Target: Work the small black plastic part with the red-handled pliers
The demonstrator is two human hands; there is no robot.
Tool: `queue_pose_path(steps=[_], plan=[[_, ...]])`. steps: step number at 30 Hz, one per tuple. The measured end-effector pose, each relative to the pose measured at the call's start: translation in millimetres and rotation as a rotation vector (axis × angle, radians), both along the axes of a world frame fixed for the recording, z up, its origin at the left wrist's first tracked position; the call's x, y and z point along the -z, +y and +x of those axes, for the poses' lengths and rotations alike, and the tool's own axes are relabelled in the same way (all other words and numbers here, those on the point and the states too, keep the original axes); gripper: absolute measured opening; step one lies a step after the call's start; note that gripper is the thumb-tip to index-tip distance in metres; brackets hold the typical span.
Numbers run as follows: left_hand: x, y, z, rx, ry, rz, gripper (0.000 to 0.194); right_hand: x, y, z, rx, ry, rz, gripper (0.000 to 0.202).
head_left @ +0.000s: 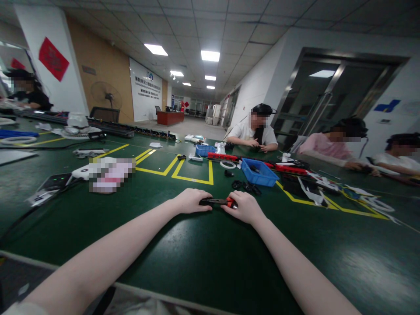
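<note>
My right hand (244,206) is closed around the red handles of a pair of long-nose pliers (219,201), held low over the green table. The jaws point left and reach a small black part (205,201) between the fingers of my left hand (190,201). What that black part is, I cannot make out, since my fingers cover most of it. Whether the jaws grip it or only touch it is also unclear. Just beyond my right hand lie several black pieces (247,187), and a blue bin (258,172) stands behind them.
A smaller blue bin (205,150) and a red strip (226,156) lie farther back. White cable coils (377,203) rest at the right. At the left are a white device (85,172) and a black cable (19,221). Co-workers (254,131) sit across the table (183,262).
</note>
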State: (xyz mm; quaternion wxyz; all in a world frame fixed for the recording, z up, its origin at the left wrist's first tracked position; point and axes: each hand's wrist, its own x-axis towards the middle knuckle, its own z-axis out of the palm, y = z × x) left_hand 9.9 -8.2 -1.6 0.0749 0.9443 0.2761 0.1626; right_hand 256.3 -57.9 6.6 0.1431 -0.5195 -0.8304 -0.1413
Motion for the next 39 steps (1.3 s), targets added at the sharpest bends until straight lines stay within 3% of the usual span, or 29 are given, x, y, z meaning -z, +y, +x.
queue_pose_path(steps=[39], plan=[[-1.0,-0.6,1.3,-0.003,0.032,-0.004,0.043,-1.4,-1.2,-0.3,0.017,-0.001,0.009,0.031]])
